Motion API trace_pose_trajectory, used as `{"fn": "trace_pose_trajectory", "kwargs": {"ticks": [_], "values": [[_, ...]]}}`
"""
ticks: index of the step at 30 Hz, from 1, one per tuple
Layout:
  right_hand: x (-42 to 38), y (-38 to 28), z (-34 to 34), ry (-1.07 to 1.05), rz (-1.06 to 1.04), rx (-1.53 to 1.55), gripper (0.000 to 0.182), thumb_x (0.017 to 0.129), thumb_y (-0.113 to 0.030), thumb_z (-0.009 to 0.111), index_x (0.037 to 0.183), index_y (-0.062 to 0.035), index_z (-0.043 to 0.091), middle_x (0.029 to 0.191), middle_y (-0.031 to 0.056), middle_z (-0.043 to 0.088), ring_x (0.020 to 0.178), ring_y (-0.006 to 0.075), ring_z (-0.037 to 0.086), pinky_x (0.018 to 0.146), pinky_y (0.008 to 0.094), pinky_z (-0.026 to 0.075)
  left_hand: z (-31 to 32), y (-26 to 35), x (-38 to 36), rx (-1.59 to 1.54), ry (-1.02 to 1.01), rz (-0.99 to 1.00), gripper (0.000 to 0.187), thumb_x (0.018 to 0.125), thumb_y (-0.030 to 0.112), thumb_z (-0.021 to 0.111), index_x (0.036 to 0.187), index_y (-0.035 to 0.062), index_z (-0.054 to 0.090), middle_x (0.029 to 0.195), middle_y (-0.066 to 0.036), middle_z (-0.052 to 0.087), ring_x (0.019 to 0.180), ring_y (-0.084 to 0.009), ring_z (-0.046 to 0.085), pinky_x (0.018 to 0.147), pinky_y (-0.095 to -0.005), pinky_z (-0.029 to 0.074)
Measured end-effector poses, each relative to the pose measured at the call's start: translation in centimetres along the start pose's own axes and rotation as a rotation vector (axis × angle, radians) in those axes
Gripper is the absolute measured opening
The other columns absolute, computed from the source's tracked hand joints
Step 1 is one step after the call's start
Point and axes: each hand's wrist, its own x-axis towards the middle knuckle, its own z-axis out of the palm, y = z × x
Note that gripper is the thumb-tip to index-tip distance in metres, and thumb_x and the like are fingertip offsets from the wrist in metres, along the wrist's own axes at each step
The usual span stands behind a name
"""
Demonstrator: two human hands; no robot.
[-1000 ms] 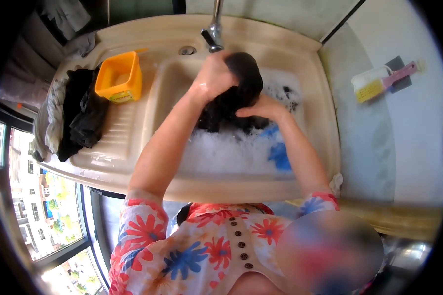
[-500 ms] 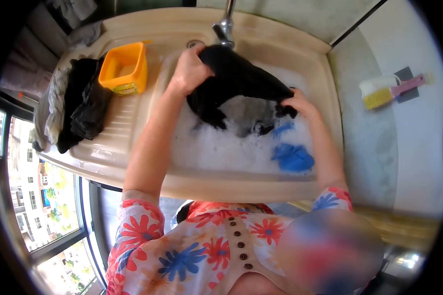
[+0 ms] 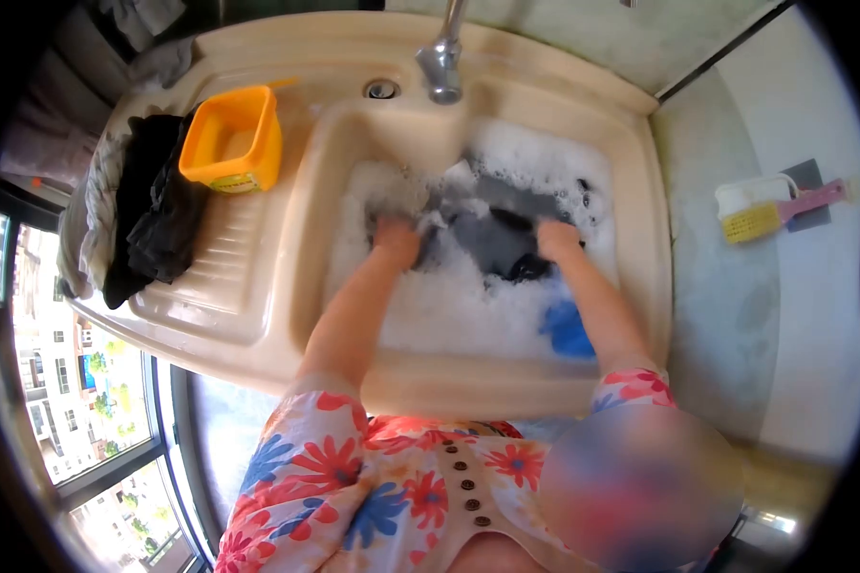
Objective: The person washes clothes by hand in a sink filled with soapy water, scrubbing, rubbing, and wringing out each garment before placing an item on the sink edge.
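Both my hands are down in the foamy water of the cream sink (image 3: 296,239). My left hand (image 3: 397,239) grips the left end of a dark wet garment (image 3: 492,234), its fingers sunk in suds. My right hand (image 3: 556,239) holds the garment's right end. The cloth lies half under the foam between the two hands, below the metal tap (image 3: 442,67). A blue piece of cloth (image 3: 569,329) floats in the suds by my right forearm.
An orange tub (image 3: 231,138) stands on the ribbed drainboard at the left, beside a heap of dark and grey clothes (image 3: 143,215). On the counter at the right lie a yellow scrubbing brush with a pink handle (image 3: 779,215) and a white bar. A window runs along the left.
The garment was held up under the tap and stretched between my hands; now both hands have pushed it down into the foam.
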Motion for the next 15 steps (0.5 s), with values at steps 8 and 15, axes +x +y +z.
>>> {"fn": "trace_pose_trajectory", "kwargs": {"ticks": [8,15], "values": [[-11.2,-1.8,-23.1,0.558,-0.469,-0.044,0.027,0.065,-0.002,0.05,0.087,-0.0094,0.064,0.07,0.0151,0.062,0.065,0.0316,0.06,0.058,0.0405,0.047,-8.8,-4.4,-2.2,-0.889,0.393,0.391,0.095,0.05,0.032,0.081,0.13,0.0067,0.036,0.124,-0.017,0.046,0.119,-0.0285,0.039,0.099,-0.0345,0.031],[-26.4,-5.3,-38.4,0.908,-0.781,-0.004,0.021,0.062,0.0,0.054,0.081,0.0024,0.06,0.063,0.0057,0.057,0.057,0.0155,0.055,0.053,0.0268,0.044,-16.7,-4.3,-7.3,-1.473,0.168,0.697,0.1,0.048,0.02,0.085,0.13,0.0019,0.031,0.12,-0.013,0.048,0.117,-0.0237,0.039,0.099,-0.0322,0.03]]}}
